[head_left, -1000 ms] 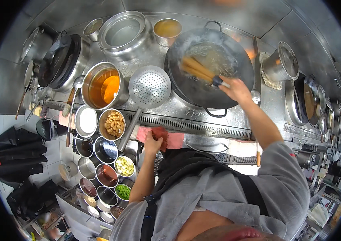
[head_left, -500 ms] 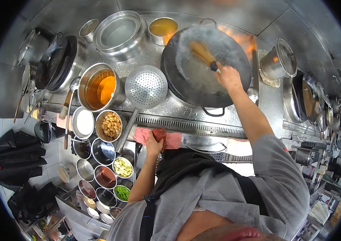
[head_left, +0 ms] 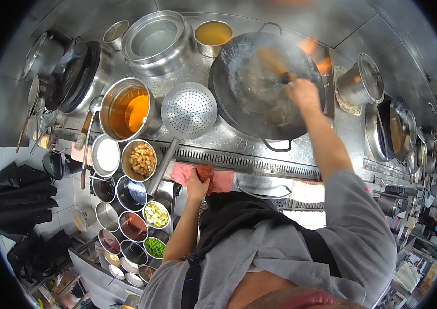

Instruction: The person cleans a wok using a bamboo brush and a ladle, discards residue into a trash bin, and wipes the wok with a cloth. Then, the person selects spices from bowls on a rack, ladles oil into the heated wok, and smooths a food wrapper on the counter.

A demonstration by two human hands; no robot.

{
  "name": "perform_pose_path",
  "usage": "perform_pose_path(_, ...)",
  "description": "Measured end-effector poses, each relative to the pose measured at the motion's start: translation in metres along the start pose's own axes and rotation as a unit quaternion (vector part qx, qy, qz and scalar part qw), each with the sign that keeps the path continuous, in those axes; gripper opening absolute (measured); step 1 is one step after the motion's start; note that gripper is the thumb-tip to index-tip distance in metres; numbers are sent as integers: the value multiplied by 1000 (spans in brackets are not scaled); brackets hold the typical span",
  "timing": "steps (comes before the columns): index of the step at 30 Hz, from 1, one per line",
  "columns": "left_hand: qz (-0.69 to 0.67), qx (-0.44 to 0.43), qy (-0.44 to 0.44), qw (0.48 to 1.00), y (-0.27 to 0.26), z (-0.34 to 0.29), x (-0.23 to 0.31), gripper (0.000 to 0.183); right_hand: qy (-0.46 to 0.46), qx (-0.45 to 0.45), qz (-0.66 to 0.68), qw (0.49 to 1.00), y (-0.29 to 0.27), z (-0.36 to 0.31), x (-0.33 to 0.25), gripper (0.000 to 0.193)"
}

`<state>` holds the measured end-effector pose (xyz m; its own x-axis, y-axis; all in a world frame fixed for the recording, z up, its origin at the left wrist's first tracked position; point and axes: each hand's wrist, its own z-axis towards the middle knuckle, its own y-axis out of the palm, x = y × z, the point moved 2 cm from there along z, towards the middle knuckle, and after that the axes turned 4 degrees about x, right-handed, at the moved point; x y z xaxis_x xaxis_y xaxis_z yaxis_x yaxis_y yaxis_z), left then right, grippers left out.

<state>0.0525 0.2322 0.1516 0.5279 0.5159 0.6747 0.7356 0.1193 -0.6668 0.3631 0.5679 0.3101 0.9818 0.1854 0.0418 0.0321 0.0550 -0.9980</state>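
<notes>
My right hand [head_left: 303,93] is closed round the dark-bound handle of a bamboo wok brush [head_left: 273,61], whose bristles are blurred by motion inside a large black wok [head_left: 228,110]. Cloudy, bubbling water [head_left: 254,85] and steam fill the wok's bowl. At the front edge of the stove, my left hand [head_left: 198,184] grips a dark red cloth [head_left: 205,177], which rests over a pink cloth [head_left: 223,181] on the rail. A perforated strainer [head_left: 189,110] lies left of the wok, its handle pointing toward me.
Flames [head_left: 308,45] rise behind the wok's right side. Left of the strainer stands a pot of orange oil [head_left: 128,110], with a large steel pot [head_left: 154,41] behind it. Several seasoning tins, one with chopped greens [head_left: 155,247], stand near my left arm. A lidded container [head_left: 360,80] is at right.
My right hand and the brush have shifted right within the wok, and the brush is more blurred. The flames look smaller. My left hand stays on the cloth.
</notes>
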Motion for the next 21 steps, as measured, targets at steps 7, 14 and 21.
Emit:
perform_pose_path(7,-4,12,19,1000,-5,-3,10,53,-105,6,157,982,-10,-71,4,46)
perform_pose_path(14,-42,22,22,999,-3,-4,1,51,1,2,54,999,-37,-71,103,46)
perform_pose_path(21,-24,-4,-1,1000,-4,2,2,54,40,42,157,986,-6,-16,-44,41)
